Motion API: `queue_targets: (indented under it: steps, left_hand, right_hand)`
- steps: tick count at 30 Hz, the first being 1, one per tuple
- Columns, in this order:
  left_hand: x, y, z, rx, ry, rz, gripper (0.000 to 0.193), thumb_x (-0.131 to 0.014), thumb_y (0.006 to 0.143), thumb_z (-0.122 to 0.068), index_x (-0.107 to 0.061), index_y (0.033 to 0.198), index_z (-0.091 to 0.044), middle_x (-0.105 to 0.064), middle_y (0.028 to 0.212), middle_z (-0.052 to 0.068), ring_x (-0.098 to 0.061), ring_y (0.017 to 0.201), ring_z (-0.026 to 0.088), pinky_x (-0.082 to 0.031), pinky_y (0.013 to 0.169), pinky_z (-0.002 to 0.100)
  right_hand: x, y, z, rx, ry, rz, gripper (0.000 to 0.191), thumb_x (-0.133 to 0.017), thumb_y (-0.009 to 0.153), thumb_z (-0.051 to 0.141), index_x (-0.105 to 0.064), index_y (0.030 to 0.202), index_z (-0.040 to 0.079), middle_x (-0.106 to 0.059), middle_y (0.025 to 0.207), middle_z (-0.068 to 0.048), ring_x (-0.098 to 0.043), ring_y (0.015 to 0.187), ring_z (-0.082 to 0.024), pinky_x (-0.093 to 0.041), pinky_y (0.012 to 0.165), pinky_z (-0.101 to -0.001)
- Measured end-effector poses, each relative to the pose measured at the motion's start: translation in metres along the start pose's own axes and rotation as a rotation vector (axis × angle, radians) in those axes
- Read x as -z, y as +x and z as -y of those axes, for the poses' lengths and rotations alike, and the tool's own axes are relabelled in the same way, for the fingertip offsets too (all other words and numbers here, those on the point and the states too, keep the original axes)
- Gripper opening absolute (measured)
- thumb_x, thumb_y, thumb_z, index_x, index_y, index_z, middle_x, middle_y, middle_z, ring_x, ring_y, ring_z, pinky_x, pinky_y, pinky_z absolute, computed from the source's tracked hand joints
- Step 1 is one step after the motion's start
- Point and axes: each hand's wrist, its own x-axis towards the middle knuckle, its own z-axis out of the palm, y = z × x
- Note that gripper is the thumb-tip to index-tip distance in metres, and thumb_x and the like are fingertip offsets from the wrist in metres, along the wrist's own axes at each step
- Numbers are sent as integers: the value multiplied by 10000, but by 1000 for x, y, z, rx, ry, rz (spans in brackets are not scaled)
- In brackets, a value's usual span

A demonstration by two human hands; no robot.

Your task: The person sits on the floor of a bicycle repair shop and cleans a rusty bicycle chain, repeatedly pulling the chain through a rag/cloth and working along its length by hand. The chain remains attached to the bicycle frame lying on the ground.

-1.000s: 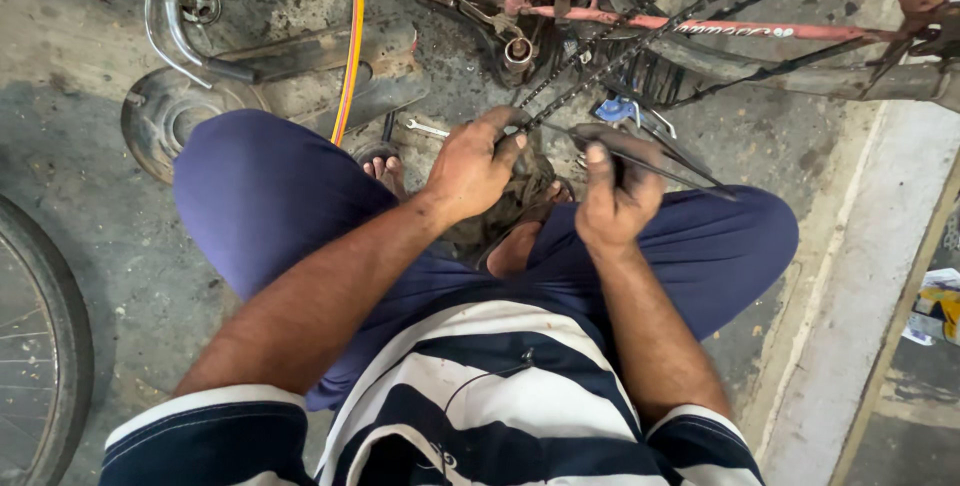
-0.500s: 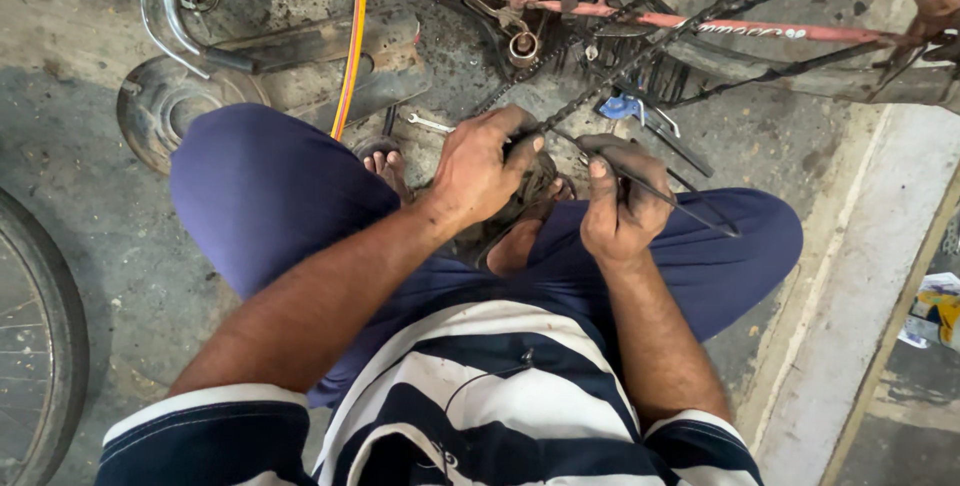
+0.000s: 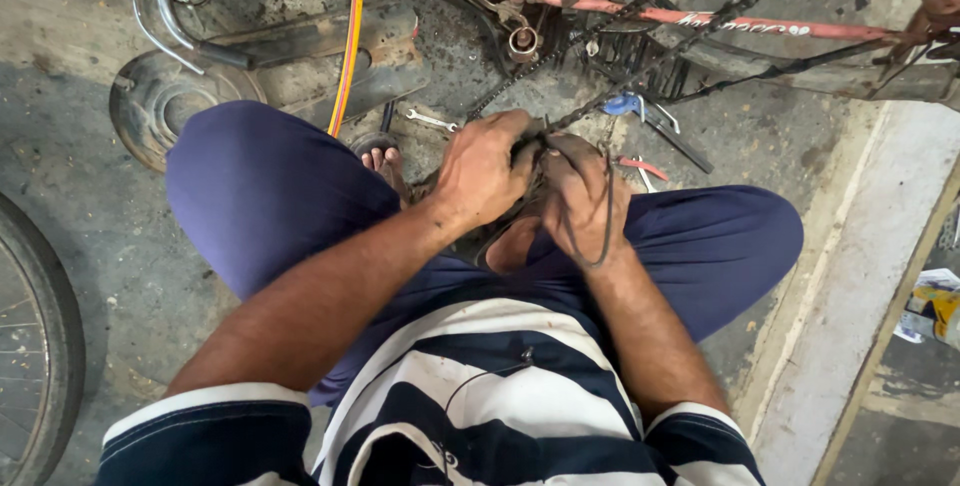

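Observation:
I squat on the floor with both hands together between my knees. My left hand [image 3: 483, 170] is closed over the lower end of a greasy bicycle chain [image 3: 640, 64]. The chain runs up and to the right toward the red bicycle frame [image 3: 770, 24]. My right hand [image 3: 584, 189] presses against the left, its fingers curled around the same dark, oily piece. A thin dark loop [image 3: 606, 216] hangs over the back of the right hand. The hands hide what lies between the fingers.
A small wrench [image 3: 430, 121], a blue-handled tool [image 3: 626, 104] and red-handled pliers [image 3: 640, 167] lie on the dirty floor by the hands. A yellow hose [image 3: 349, 36] runs past my left knee. A wheel [image 3: 40, 346] is at the left, a concrete kerb [image 3: 850, 296] at the right.
The right hand has closed in against the left. The long dark piece that stuck out to the right of it no longer shows. The view has tilted slightly downward.

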Motion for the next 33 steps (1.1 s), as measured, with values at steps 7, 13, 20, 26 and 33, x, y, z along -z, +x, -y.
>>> queue_targets:
  steps: [7, 13, 20, 26, 33]
  left_hand:
    - [4, 4, 1, 136, 23, -15, 214, -737, 884, -169, -662, 1012, -13, -713, 957, 252, -671, 914, 483, -518, 750, 527]
    - [3, 1, 2, 135, 24, -1, 221, -733, 890, -180, -638, 982, -3, -704, 924, 258, -668, 899, 490, -521, 738, 527]
    - [-2, 1, 5, 121, 44, 3, 185, -711, 892, -170, -649, 985, -23, -714, 922, 249, -674, 896, 478, -528, 737, 529]
    - [-2, 5, 6, 128, 54, -20, 206, -730, 889, -214, -672, 955, -27, -723, 911, 238, -688, 873, 461, -531, 739, 520]
    - [2, 4, 4, 187, -20, -8, 220, -722, 903, -224, -685, 970, -17, -714, 861, 242, -697, 855, 456, -529, 706, 506]
  right_hand:
    - [19, -10, 5, -159, 240, -266, 210, -659, 1008, -69, -522, 1133, 28, -720, 1133, -212, -757, 1039, -352, -614, 919, -415]
    - [-1, -9, -2, -107, 213, -217, 225, -685, 965, -88, -550, 1110, 18, -711, 1115, -213, -750, 1003, -363, -622, 859, -415]
    - [-7, -9, -3, 115, -15, -20, 358, -677, 803, -83, -619, 1155, -46, -667, 1217, -232, -699, 1119, -414, -604, 932, -488]
    - [11, -13, 12, 213, -22, -62, 310, -679, 840, -34, -619, 1142, -64, -647, 1211, -244, -688, 1109, -430, -590, 950, -489]
    - [22, -12, 15, -258, 201, -283, 146, -626, 992, -96, -599, 1116, -24, -716, 1141, -229, -756, 1044, -351, -623, 916, -392]
